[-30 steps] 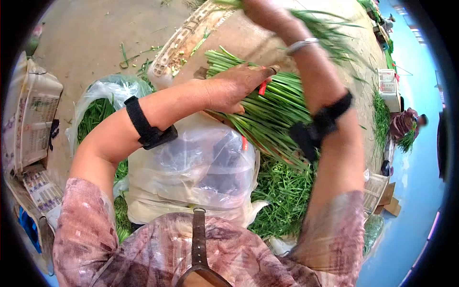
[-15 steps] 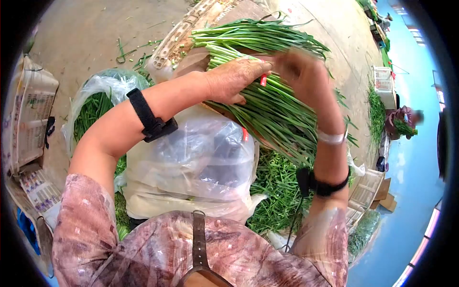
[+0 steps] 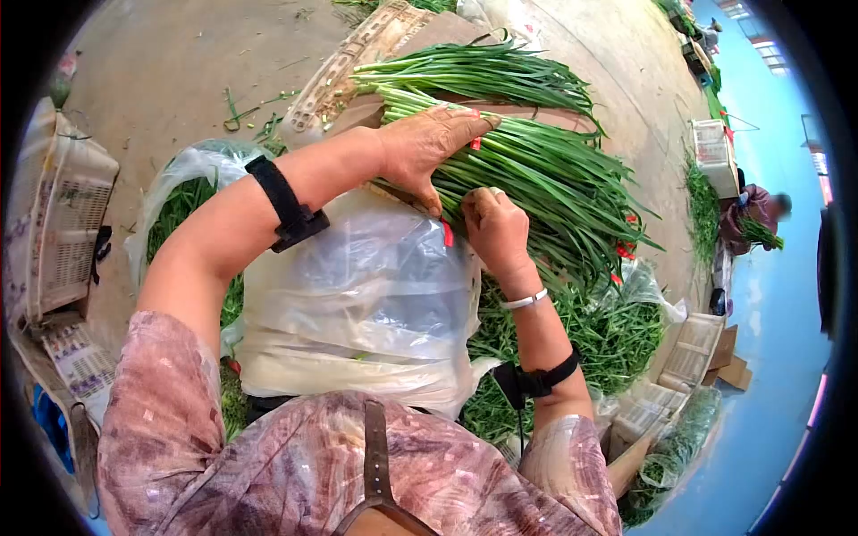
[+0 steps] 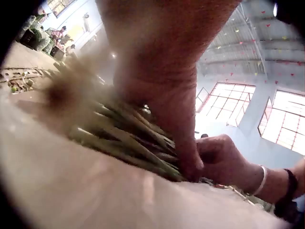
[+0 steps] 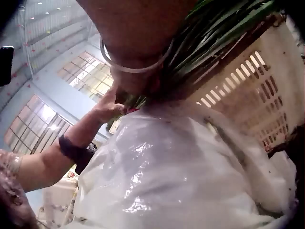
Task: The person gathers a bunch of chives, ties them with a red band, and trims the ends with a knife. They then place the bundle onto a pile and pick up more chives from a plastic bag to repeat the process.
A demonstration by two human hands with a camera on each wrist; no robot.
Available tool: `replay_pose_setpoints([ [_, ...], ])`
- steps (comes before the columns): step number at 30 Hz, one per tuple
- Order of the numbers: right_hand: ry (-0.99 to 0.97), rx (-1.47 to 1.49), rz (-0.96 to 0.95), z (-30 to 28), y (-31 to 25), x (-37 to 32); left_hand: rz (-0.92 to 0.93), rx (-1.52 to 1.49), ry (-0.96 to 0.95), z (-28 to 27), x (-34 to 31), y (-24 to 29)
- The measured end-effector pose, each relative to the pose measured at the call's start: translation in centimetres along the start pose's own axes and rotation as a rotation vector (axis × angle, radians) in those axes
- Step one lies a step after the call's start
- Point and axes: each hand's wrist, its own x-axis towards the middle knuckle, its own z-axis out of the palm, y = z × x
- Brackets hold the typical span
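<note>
A thick bundle of long green garlic chives [image 3: 554, 170] lies on a board across the covered lap. My left hand [image 3: 424, 147] grips it from above, thumb on the near side and fingers across the top beside a red band [image 3: 475, 143]. My right hand [image 3: 496, 228] has curled fingers at the bundle's near edge, pinching leaves close to the left thumb. In the left wrist view the right hand [image 4: 221, 160] meets the left thumb's tip. A second bunch of chives [image 3: 483, 71] lies loose just beyond. Another red strip [image 3: 448, 234] shows below the left thumb.
Clear plastic sheeting [image 3: 357, 304] covers the lap. Loose greens [image 3: 617, 335] are heaped at the right, and a plastic bag of greens [image 3: 183, 201] stands at the left. White crates [image 3: 76, 205] stand further left. A person [image 3: 755, 219] holds greens at far right.
My right hand came down from the far side, leaving the second bunch on the board, and moved to the bundle's near edge. The left hand kept its place on the bundle.
</note>
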Motion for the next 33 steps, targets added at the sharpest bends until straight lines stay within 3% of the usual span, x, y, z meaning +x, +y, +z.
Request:
replay_pose_setpoints([
  [5, 0.018, 0.398, 0.245, -2.0, 0.6, -0.2, -0.041, 0.072, -0.054, 0.1, -0.1, 0.5],
  [7, -0.080, 0.576, 0.428, -4.6, 1.3, -1.0, -0.044, 0.074, -0.051, 0.2, 0.0, 0.4],
  [11, -0.383, 1.101, 0.609, -11.4, 3.6, -6.1, -0.023, 0.010, 0.008, 0.2, -0.1, 0.3],
  [13, -0.827, 0.583, 0.700, -12.5, 3.5, -8.0, 0.022, 0.013, 0.048, 0.4, 0.0, 0.0],
  [14, -0.982, -0.328, 0.282, -11.6, 4.0, -10.5, 0.025, 0.012, 0.048, 0.3, 0.0, -0.3],
  [15, -1.021, -0.578, 0.434, -10.7, 4.3, -11.2, 0.053, -0.040, 0.044, 0.3, 0.1, -0.7],
  [17, -0.608, -0.047, 0.526, -10.6, 2.3, -9.7, 0.077, -0.081, 0.045, -0.1, 0.4, -1.3],
  [19, -0.189, 0.083, 0.256, -7.7, 0.1, -7.9, 0.035, -0.247, 0.015, -0.7, 0.9, -1.2],
  [23, -0.060, 0.067, -0.057, -1.8, -1.3, -3.7, -0.074, -0.320, 0.007, 0.2, 2.3, -2.8],
  [24, -0.038, 0.071, -0.114, -1.1, -1.3, -3.0, -0.098, -0.312, 0.087, 0.2, 2.6, -2.4],
  [28, -0.049, 0.107, -0.292, -0.2, -1.1, -2.0, -0.208, -0.211, 0.095, -0.2, 3.3, -1.6],
  [33, -0.018, 0.131, -0.301, 0.3, -1.0, -1.8, -0.218, -0.284, 0.086, -0.5, 3.7, -2.1],
])
